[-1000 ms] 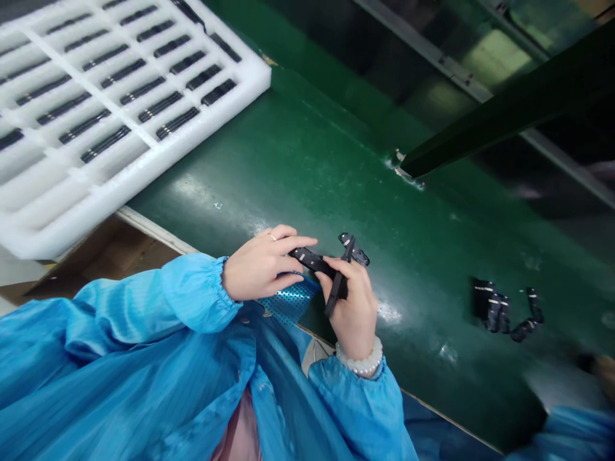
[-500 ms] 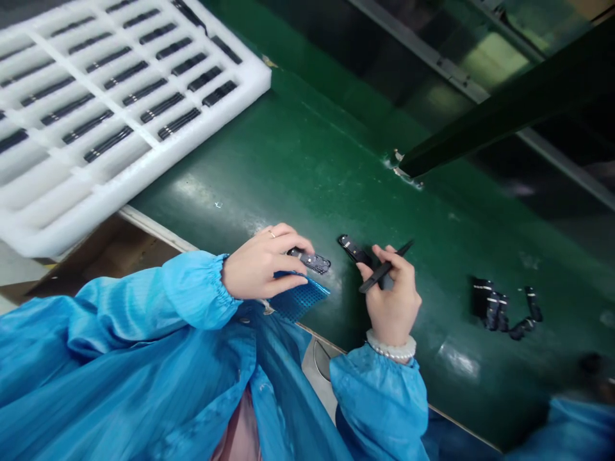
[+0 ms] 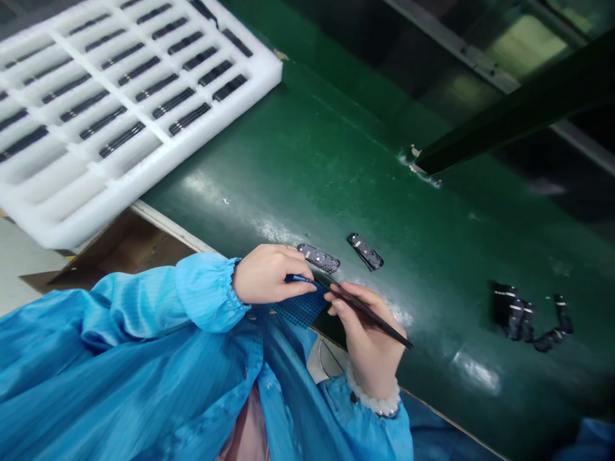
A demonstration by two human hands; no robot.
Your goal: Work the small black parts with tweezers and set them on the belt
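My left hand [image 3: 269, 275] is closed on a blue sheet [image 3: 300, 310] covered with rows of small dark dots, its upper edge bent over at the fingers. In my right hand [image 3: 372, 333] black tweezers [image 3: 372, 312] are pinched, their tip at the sheet's edge close to my left fingertips. Just beyond my left fingers a slim black electronic part [image 3: 319, 258] lies on the green table [image 3: 288, 173]. A second such part [image 3: 366, 251] lies to its right, apart from both hands. Whether the tweezers grip anything is too small to tell.
At the upper left a white foam tray [image 3: 189, 153] holds many black parts in slots. Several black parts [image 3: 514, 314] are heaped on the right. A dark green post [image 3: 480, 131] rises behind. Below the table edge is a cardboard box [image 3: 110, 250]; a blue sleeve [image 3: 593, 438] shows lower right.
My right hand has left the second black part and come left to the blue sheet, the tweezers turned toward it. My left fingers have drawn back from the first part. The view has shifted slightly.
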